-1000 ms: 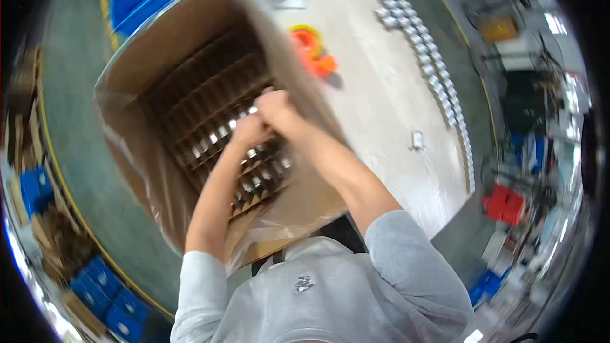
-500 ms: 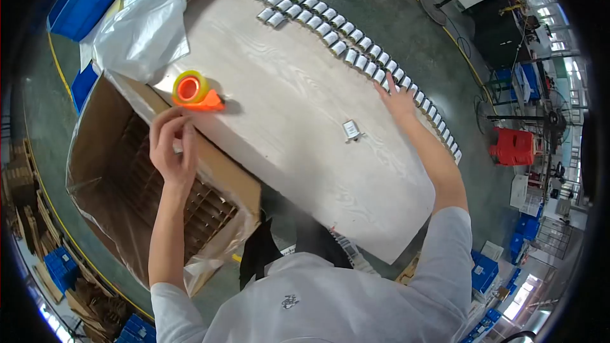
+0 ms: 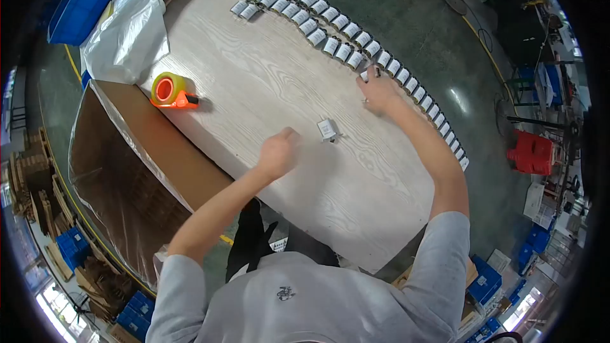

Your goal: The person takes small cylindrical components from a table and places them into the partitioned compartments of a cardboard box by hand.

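Observation:
My right hand is at the row of small silver-labelled parts along the table's far edge, its fingers closed on one of them. Over the middle of the table hangs my left hand, blurred by motion, so its fingers cannot be made out. A single silver part lies on the table between the two hands. At the left, the cardboard box with a plastic liner stands against the table, its inside in shadow with dividers faintly visible.
An orange tape dispenser with yellow tape rests near the table's left edge. Clear plastic bags lie at the upper left, beside a blue bin. The wooden table top fills the middle.
Both hands have come out of the box. My left hand has moved right over the table, and my right hand has closed on a part at the row.

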The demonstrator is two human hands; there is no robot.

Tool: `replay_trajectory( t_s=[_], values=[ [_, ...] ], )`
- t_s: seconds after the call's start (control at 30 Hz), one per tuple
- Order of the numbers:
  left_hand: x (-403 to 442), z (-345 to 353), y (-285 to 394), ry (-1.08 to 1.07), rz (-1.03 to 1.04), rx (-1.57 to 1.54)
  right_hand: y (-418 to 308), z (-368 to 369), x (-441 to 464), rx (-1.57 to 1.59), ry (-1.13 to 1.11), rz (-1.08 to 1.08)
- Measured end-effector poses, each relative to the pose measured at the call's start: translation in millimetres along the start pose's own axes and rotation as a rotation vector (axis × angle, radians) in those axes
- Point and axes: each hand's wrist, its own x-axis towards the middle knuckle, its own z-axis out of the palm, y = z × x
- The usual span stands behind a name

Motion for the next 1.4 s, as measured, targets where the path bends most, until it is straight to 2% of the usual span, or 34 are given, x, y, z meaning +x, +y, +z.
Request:
replay_trajectory(
  t_s=[0.03, 0.07, 0.2, 0.27, 0.37, 0.47, 0.57, 0.7, 0.83, 0.9, 0.97, 1.1, 1.17, 1.2, 1.3, 1.4],
  values=[
    [1, 23, -5, -0.006, -0.077, 0.047, -11, -3, 1, 0.045, 0.004, 0.029],
    [0, 46, -7, -0.012, -0.155, 0.093, -23, -4, 3, 0.092, -0.083, 0.069],
    [10, 65, 27, -0.092, -0.339, 0.204, -54, 0, -12, 0.305, 0.076, 0.151],
    [21, 71, 36, -0.059, -0.323, 0.245, -53, -2, -18, 0.364, 0.181, 0.249],
    [22, 83, 28, 0.013, -0.258, 0.238, -35, 9, -37, 0.239, 0.259, 0.33],
    [24, 81, 23, 0.093, -0.133, 0.176, -27, 33, -49, 0.449, 0.104, 0.378],
    [26, 62, 25, 0.123, -0.102, 0.046, -48, 51, -54, 0.763, 0.072, 0.57],
    [9, -9, 36, 0.108, -0.188, -0.378, -55, 23, -68, 0.663, 0.092, 0.614],
    [-36, -104, 41, 0.279, -0.039, -0.446, -34, 40, -67, 0.508, 0.231, 0.496],
    [-64, -144, 24, 0.444, -0.022, -0.42, -22, 64, -56, 0.482, 0.234, 0.414],
    [-95, -194, 12, 0.55, -0.122, -0.411, -23, 68, -58, 0.464, 0.264, 0.309],
    [-159, -251, -62, 0.934, -0.215, -0.458, -28, 74, -52, 0.441, 0.346, 0.196],
    [-194, -264, -109, 1.022, -0.35, -0.381, -29, 68, -50, 0.468, 0.438, 0.17],
    [-212, -266, -133, 1.059, -0.412, -0.349, -32, 61, -47, 0.481, 0.514, 0.178],
    [-261, -257, -200, 0.997, -0.627, -0.213, -38, 17, -46, 0.379, 0.546, 0.182],
    [-302, -238, -269, 0.918, -0.714, -0.073, -34, -2, -36, 0.443, 0.431, 0.343]
  ],
)
